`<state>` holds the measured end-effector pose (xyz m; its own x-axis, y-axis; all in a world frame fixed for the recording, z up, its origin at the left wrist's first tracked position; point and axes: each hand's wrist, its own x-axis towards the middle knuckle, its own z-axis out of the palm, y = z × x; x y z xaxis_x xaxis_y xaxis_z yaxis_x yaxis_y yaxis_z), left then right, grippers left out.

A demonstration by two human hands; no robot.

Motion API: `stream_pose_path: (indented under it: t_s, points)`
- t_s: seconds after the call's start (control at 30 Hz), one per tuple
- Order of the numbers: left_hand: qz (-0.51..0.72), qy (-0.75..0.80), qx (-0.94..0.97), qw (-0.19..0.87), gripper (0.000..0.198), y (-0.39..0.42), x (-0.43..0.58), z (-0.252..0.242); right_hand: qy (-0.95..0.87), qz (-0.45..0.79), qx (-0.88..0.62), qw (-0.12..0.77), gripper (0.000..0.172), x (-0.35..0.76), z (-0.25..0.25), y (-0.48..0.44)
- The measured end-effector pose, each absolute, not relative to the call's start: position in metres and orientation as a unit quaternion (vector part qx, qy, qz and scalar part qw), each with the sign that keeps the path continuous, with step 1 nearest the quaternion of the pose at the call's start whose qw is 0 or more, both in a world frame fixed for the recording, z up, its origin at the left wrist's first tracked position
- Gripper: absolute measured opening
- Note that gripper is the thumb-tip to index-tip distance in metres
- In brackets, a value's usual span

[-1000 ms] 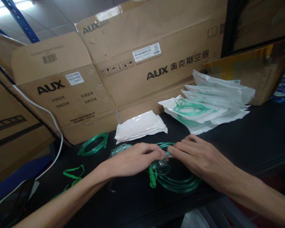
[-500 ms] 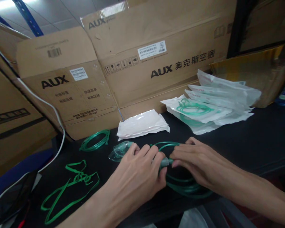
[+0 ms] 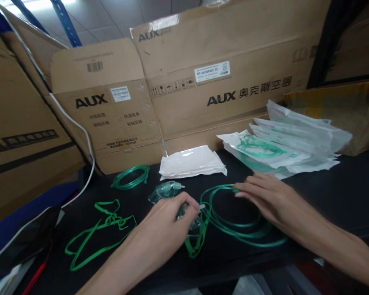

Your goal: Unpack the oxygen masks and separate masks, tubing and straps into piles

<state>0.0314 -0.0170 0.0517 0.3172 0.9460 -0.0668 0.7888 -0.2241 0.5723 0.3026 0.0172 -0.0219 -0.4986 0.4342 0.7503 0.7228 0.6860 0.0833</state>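
My left hand (image 3: 169, 217) is closed around a clear green oxygen mask (image 3: 194, 228) with a green elastic strap (image 3: 197, 250) hanging from it. The mask is partly covered by my fingers. To the right, my right hand (image 3: 261, 194) pinches the upper part of a loose coil of green tubing (image 3: 246, 236) lying on the black table (image 3: 160, 262). A gap separates the mask's white connector from the pinched tubing. Just beyond my left hand lies a second clear mask (image 3: 167, 188). Loose green elastic straps (image 3: 89, 235) lie left of my left forearm.
Behind stand large cardboard boxes (image 3: 187, 110). A smaller green tubing coil (image 3: 130, 178), white flat packets (image 3: 192, 163) and a pile of clear-and-white pouches (image 3: 298, 135) lie along the back. A white cable (image 3: 87, 139) runs down at the left beside a dark phone-like device (image 3: 24, 241).
My hands have moved apart: the left went down and left with the mask, exposing its strap. The right still pinches tubing. The camera view has shifted left.
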Motion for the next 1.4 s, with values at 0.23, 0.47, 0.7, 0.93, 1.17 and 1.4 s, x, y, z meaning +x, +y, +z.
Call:
stream_pose_path:
  t_s: [0.23, 0.47, 0.7, 0.93, 1.17, 1.4]
  points:
    - [0.156, 0.536, 0.802, 0.213, 0.039, -0.020, 0.033, 0.018, -0.840, -0.186, -0.429, 0.274, 0.043, 0.298, -0.046, 0.043]
    - [0.152, 0.530, 0.828, 0.105, 0.042, -0.018, 0.035, 0.016, -0.822, -0.147, -0.506, 0.216, 0.014, 0.327, -0.046, 0.049]
    - [0.126, 0.530, 0.831, 0.114, 0.052, -0.020, 0.035, 0.014, -0.858, -0.124, -0.457, 0.198, 0.020, 0.340, -0.045, 0.075]
    - [0.152, 0.508, 0.841, 0.105, 0.056, -0.021, 0.033, 0.010, -0.873, -0.114, -0.429, 0.201, 0.018, 0.354, 0.042, 0.081]
    - [0.252, 0.500, 0.818, 0.137, 0.053, -0.016, 0.031, 0.024, -0.865, -0.078, -0.439, 0.230, 0.012, 0.322, 0.163, 0.077]
    - [0.327, 0.456, 0.759, 0.330, 0.074, 0.000, 0.028, 0.038, -0.863, 0.028, -0.407, 0.297, 0.035, 0.255, 0.198, 0.065]
